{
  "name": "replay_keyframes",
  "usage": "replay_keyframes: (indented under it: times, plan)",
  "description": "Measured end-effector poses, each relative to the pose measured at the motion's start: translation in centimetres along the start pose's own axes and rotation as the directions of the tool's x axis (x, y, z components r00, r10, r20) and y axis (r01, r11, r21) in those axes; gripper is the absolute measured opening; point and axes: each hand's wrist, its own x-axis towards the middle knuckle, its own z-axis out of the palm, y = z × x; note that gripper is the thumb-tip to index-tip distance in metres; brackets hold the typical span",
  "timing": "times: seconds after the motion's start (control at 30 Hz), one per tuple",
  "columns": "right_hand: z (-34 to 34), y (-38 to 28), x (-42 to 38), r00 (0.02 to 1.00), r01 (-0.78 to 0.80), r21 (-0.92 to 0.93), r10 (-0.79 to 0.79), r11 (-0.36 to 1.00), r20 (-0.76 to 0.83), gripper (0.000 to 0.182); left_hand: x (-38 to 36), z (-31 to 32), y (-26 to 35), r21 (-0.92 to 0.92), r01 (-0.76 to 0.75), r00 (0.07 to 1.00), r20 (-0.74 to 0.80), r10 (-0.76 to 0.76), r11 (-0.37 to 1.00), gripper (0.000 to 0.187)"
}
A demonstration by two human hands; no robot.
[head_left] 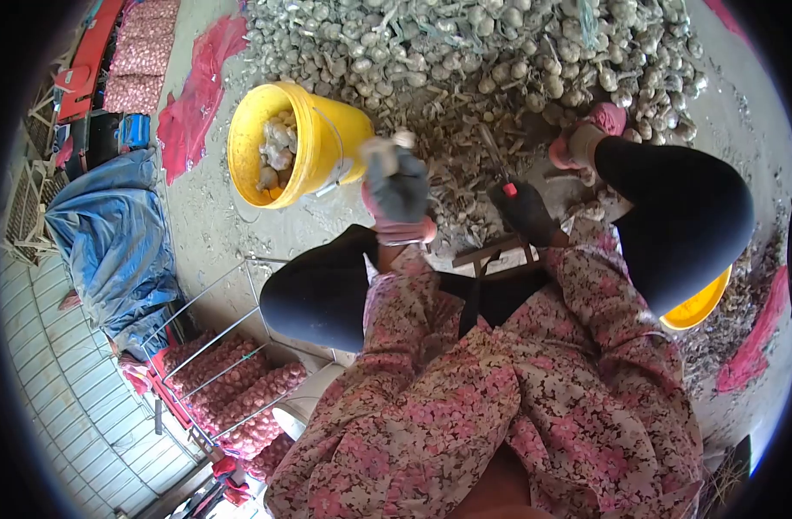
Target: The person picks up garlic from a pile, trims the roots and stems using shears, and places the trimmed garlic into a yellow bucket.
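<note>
My left hand (397,183), in a dark glove with a pink cuff, is closed around a pale garlic bulb (403,139), both blurred by motion. It is just right of the yellow bucket (303,147), which is tipped toward the left and has garlic bulbs inside. My right hand (524,210), in a dark glove, is closed on a cutting tool (493,151) with a red part by the fingers and metal blades pointing up toward the pile. Above both hands lies a big heap of garlic bulbs (465,52) with stems.
Cut stems (465,147) litter the floor between my feet. A second yellow container (700,303) is beside my right leg. At left are a blue tarp (115,233), a metal frame, red net sacks of garlic (240,381) and pink netting (193,99).
</note>
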Motion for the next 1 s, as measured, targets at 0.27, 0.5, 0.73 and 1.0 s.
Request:
replay_keyframes:
  times: [0.27, 0.5, 0.73, 1.0]
  plan:
    - [1.3, -1.5, 2.3, 0.897, -0.354, 0.789, 0.419, 0.502, 0.136, 0.021, 8.9, -2.1, -0.1, 0.300, 0.098, 0.917, -0.398, 0.031, 0.949, 0.018]
    - [0.3, -1.4, 3.2, 0.848, -0.376, 0.859, 0.502, 0.347, 0.168, 0.031, 22.0, -10.1, -12.6, 0.070, 0.544, 0.634, -0.687, -0.354, 0.836, 0.024]
    - [-0.5, -0.6, 4.0, 0.851, -0.394, 0.825, 0.501, 0.406, 0.161, 0.035, 27.7, -13.0, -16.9, -0.122, 0.524, 0.358, -0.867, -0.347, 0.843, 0.020]
    - [-0.8, 0.4, 5.3, 0.942, 0.118, 0.573, 0.091, 0.811, -0.323, 0.028, 14.8, -7.4, -11.0, 0.501, 0.395, 0.895, -0.399, -0.200, 0.770, 0.016]
